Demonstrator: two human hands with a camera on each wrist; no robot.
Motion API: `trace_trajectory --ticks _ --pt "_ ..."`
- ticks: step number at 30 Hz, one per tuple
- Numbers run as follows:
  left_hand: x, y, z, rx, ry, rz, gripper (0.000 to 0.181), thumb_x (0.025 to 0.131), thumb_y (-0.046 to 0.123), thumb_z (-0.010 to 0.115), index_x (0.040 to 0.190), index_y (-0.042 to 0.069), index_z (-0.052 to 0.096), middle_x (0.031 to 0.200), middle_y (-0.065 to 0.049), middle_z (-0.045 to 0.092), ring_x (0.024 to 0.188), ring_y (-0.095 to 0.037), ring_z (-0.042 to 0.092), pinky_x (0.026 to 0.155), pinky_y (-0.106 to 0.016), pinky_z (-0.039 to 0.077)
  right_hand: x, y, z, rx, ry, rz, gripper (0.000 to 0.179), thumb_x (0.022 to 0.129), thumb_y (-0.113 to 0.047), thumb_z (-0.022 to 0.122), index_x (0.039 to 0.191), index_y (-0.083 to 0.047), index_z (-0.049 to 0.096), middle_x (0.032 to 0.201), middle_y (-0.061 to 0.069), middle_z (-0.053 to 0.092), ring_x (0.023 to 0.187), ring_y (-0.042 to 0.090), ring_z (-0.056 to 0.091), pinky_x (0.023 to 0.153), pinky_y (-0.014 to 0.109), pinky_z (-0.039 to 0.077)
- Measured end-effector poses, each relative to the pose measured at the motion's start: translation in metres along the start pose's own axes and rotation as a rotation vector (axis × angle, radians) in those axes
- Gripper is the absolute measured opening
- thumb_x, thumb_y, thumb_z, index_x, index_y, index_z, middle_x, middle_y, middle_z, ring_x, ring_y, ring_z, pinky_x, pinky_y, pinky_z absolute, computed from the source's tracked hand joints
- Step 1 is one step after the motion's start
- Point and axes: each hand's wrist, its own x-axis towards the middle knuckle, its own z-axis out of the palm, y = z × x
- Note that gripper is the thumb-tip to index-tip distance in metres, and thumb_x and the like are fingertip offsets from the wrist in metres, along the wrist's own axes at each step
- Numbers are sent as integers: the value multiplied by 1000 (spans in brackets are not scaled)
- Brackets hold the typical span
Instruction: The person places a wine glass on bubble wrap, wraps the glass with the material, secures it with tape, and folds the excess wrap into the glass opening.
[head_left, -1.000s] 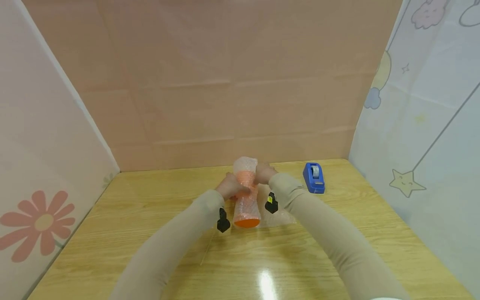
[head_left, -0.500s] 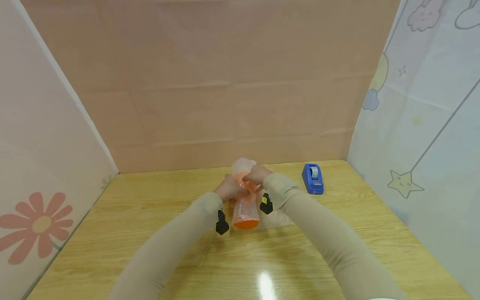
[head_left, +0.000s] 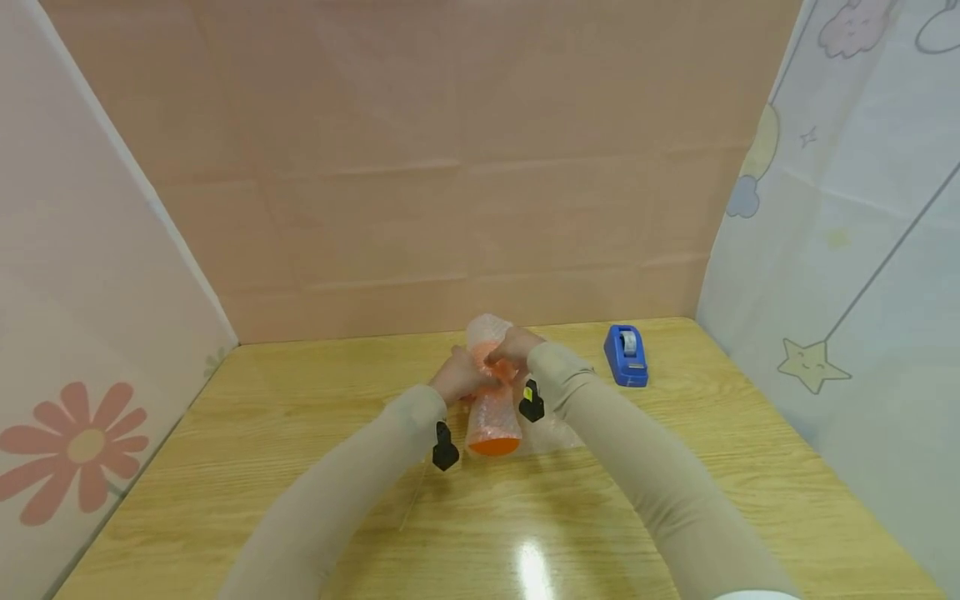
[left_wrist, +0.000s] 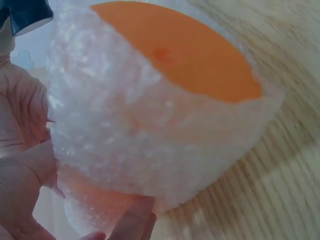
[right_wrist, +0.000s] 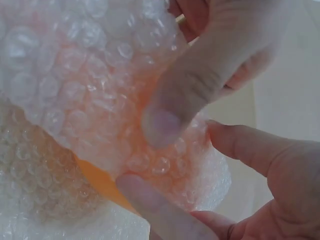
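Note:
A waisted orange object lies on the table, rolled in clear bubble wrap (head_left: pixel 493 414). Its flat, round orange end (left_wrist: pixel 190 55) shows uncovered toward the person. My left hand (head_left: pixel 459 375) grips the wrapped middle from the left, its thumb lying across the top. From the other side my right hand (head_left: pixel 516 346) pinches the bubble wrap near the waist, thumb and fingers on the film. In the right wrist view, fingers of both hands meet around the wrap, and an orange strip shows beneath its edge. A loose flap of bubble wrap (head_left: pixel 553 433) spreads to the right, partly under the right forearm.
A blue tape dispenser (head_left: pixel 626 356) stands at the back right of the wooden table (head_left: pixel 300 400). A thin pale strip (head_left: pixel 411 500) lies near the left forearm. Walls enclose the table at the back and both sides.
My right hand has moved left from the wrapped object's right side onto its top, near the left thumb. The left hand keeps its grip in place.

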Motion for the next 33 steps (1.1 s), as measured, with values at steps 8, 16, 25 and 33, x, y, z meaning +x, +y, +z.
trace_trajectory --ticks 8,16,25,33 --pt "-1 -5 -12 -165 -90 -49 27 92 23 66 100 -1 56 92 -8 51 66 -18 52 82 -42 54 -3 3 -3 98 -8 55 69 91 -18 65 144 7 27 146 22 36 125 40 48 88 43 54" --pt "-1 -8 -8 -186 -85 -67 26 89 21 69 76 4 55 68 -1 51 64 -15 55 88 -43 53 -10 4 -7 105 -11 49 57 90 -17 63 134 9 37 143 22 39 128 43 45 90 43 53" --pt "5 -10 -2 -210 -79 -106 47 86 29 73 109 3 41 106 -10 48 83 -20 55 84 -38 53 -11 10 -10 209 -29 46 64 91 -10 61 142 6 27 148 22 34 133 43 39 93 44 52" --pt "4 -14 -5 -222 -54 -118 55 83 30 76 112 4 37 105 -10 43 86 -23 50 88 -41 52 -5 16 -7 258 -36 68 61 90 -13 63 137 6 29 147 21 31 130 39 44 94 39 52"
